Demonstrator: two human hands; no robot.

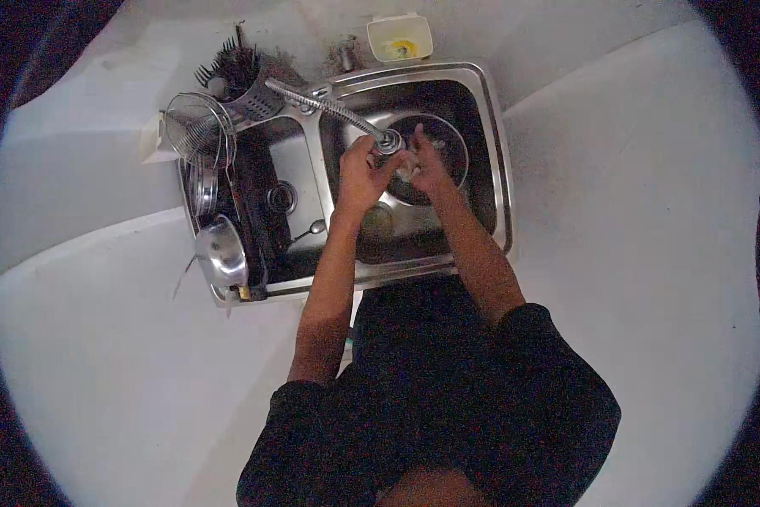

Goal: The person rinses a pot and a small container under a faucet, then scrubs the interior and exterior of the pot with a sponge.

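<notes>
Both my hands are over the right basin of a steel sink [500, 160], just under the faucet head [387, 141]. My left hand [364, 179] is beside the faucet head with its fingers bent; whether it grips anything is hidden. Close by on the right, my right hand [429, 166] has its thumb and fingers apart, next to some whitish stuff, perhaps foam or water, between the hands. Beneath them lies a round dark pan [456, 156] with a pale rim. A round, dull-coloured dish [378, 221] sits in the basin nearer to me.
Left of the basins are a wire strainer [196, 127], a metal bowl [221, 252] and a dark rack. A cutlery holder [262, 101] stands behind. A spoon [316, 227] lies in the left basin. A white tub [399, 38] with something yellow is at the back.
</notes>
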